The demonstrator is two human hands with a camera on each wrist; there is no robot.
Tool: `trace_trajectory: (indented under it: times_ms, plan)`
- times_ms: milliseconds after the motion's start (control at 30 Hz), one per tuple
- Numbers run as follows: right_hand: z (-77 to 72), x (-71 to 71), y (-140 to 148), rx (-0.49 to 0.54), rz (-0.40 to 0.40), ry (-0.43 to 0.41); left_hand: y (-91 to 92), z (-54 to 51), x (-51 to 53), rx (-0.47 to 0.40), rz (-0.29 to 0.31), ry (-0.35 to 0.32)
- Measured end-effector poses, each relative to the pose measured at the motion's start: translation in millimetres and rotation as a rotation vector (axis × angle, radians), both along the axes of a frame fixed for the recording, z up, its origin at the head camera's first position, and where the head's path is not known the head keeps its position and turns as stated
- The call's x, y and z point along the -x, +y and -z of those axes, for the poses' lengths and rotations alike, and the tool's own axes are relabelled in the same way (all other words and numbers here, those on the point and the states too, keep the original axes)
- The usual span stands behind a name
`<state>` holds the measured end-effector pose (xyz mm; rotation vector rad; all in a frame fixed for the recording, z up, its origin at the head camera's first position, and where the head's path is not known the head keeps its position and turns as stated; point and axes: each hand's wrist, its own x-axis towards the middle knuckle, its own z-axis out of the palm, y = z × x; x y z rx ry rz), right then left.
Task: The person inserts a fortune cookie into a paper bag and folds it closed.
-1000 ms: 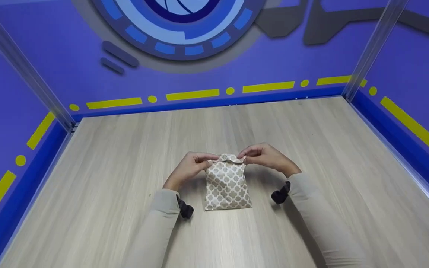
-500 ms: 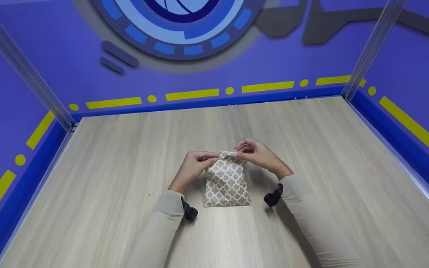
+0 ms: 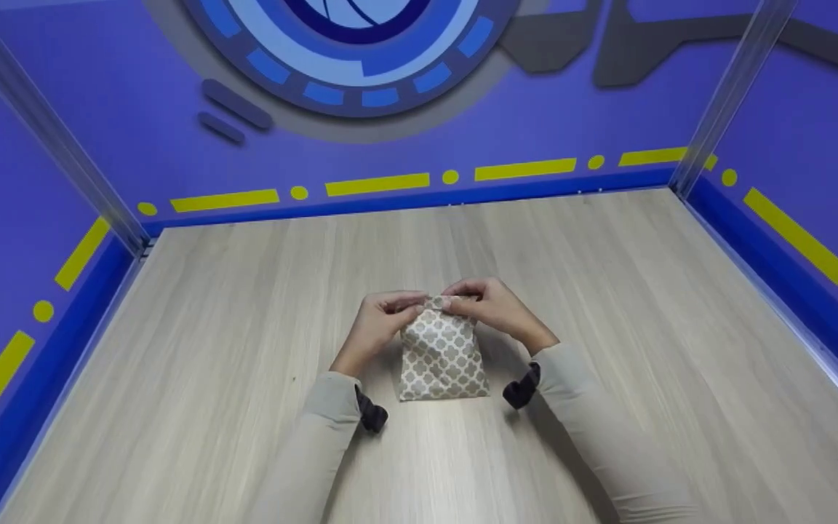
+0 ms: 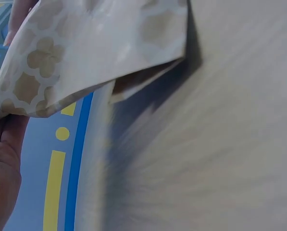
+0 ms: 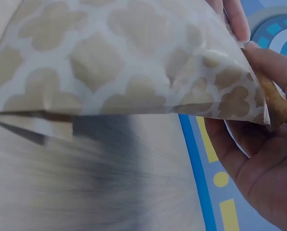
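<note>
A small paper bag [image 3: 442, 356] with a tan and white quatrefoil pattern stands on the table between both hands, its top edge folded over. The left hand [image 3: 375, 324] pinches the upper left corner between thumb and fingers. At the top fold, the right hand [image 3: 495, 309] pinches the paper close to the middle, near the left fingertips. In the left wrist view the bag [image 4: 100, 43] shows a gusset fold along its side. The right wrist view shows the right hand [image 5: 263, 163] with the thumb over the bag's top edge and fingers behind. The bag's inside is hidden.
The wood-grain table [image 3: 244, 306] reaches back to a blue-purple wall [image 3: 128, 109] with yellow marks. Side walls with metal corner posts [image 3: 732, 87] enclose it. A black wrist strap mount [image 3: 372, 415] sits at the left cuff and another black mount [image 3: 522, 389] at the right.
The right hand has shifted left from the bag's upper right corner toward the middle of its top fold, its fingers lifting and then closing on it. The left hand keeps its grip.
</note>
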<state>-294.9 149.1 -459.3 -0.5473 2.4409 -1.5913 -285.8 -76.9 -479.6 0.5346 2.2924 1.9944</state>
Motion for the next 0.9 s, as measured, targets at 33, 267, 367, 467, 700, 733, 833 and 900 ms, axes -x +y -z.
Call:
trace_trajectory:
  times_ms: [33,267,367,467,700,733,833,900]
  plan:
    - [0.2,-0.1,-0.2,0.003,0.000,0.001,0.0,0.4,0.1,-0.005,0.004,0.013]
    - [1.4,-0.8,-1.8,-0.006,0.033,0.065,1.5,2.8,1.2,0.034,-0.023,0.069]
    - [1.6,-1.2,-2.2,0.012,0.060,0.131,3.0,2.0,1.4,0.063,-0.047,0.041]
    - [-2.9,-4.2,-3.4,0.029,0.069,0.169,3.9,0.8,1.4,0.076,-0.064,0.024]
    - [-31.7,-19.8,-0.7,0.000,0.030,0.115,3.3,-0.1,2.2,0.004,-0.077,-0.018]
    - [-33.1,-19.9,1.4,-0.007,0.025,0.109,2.8,-0.1,2.4,-0.009,-0.080,-0.023]
    - [-32.9,-17.9,7.6,-0.025,0.021,0.119,1.1,-0.4,2.7,-0.041,-0.080,-0.050]
    - [-28.6,-14.1,10.8,-0.023,0.017,0.136,-0.3,-0.4,2.9,-0.034,-0.081,-0.063]
